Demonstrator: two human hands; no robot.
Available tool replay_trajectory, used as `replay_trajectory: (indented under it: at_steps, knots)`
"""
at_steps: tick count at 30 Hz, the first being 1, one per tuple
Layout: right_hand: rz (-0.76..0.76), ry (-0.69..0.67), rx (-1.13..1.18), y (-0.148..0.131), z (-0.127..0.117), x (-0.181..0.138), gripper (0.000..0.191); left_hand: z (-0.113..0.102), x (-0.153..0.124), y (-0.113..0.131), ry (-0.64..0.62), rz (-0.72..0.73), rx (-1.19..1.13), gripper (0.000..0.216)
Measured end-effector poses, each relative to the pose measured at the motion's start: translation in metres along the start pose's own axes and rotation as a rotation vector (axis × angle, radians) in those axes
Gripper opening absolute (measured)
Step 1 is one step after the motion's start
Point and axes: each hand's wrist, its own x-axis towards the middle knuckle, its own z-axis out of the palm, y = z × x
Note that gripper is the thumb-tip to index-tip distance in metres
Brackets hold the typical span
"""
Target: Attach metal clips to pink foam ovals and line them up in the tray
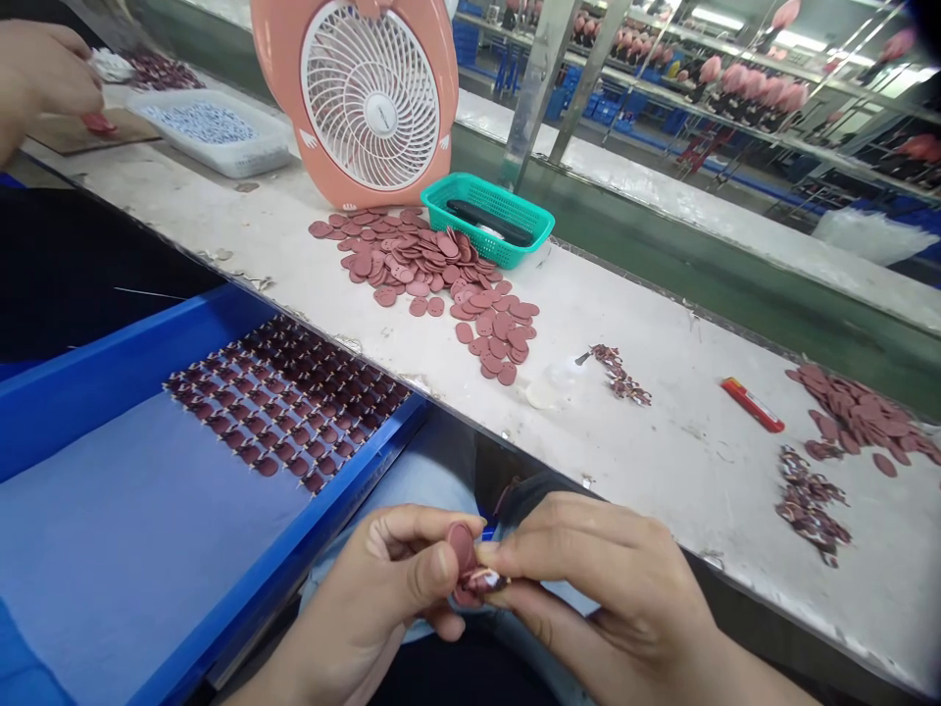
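Observation:
Over my lap, my left hand (412, 579) pinches a reddish-brown oval disc (461, 545) between thumb and fingers. Against the disc's lower edge, my right hand (588, 569) grips a small brown bow-like piece (485, 580) with a pale, shiny spot. Fingers partly cover both pieces, so how they join cannot be made out. To the left, a blue tray (368, 461) carries rows of discs with small bow-like pieces on them. On the bench lie a heap of plain discs (412, 255) and a small cluster of bow-like pieces (618, 373).
An orange fan (294, 98) stands behind the disc heap, beside a green basket (544, 230) with a dark object inside. Rightward are a red tube or stick (751, 404), more discs (860, 407) and bow-like pieces (813, 505). A co-worker's hand (51, 74) and a white tray (257, 157) are upper left.

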Motion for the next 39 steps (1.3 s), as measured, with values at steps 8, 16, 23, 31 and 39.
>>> replay_trajectory:
  at_steps: [8,16,23,31,39]
  knots:
    - [0.024,0.007,0.001,0.0,0.002,-0.008,0.039,-0.001,0.002,-0.004,-0.094,0.045,-0.023,0.024]
    - [-0.056,0.034,-0.017,0.0,0.002,-0.005,0.026,-0.003,0.004,-0.003,-0.181,0.004,-0.011,0.021]
    - [-0.04,0.049,-0.023,0.0,0.004,-0.006,0.027,-0.004,0.005,-0.005,-0.174,0.009,-0.012,0.023]
    - [-0.058,0.026,-0.022,0.012,0.007,-0.007,0.017,-0.007,0.014,-0.011,-0.098,-0.011,-0.033,0.025]
    - [-0.028,0.025,0.006,0.021,0.009,-0.008,0.017,-0.006,0.02,-0.01,-0.046,-0.068,-0.043,0.028]
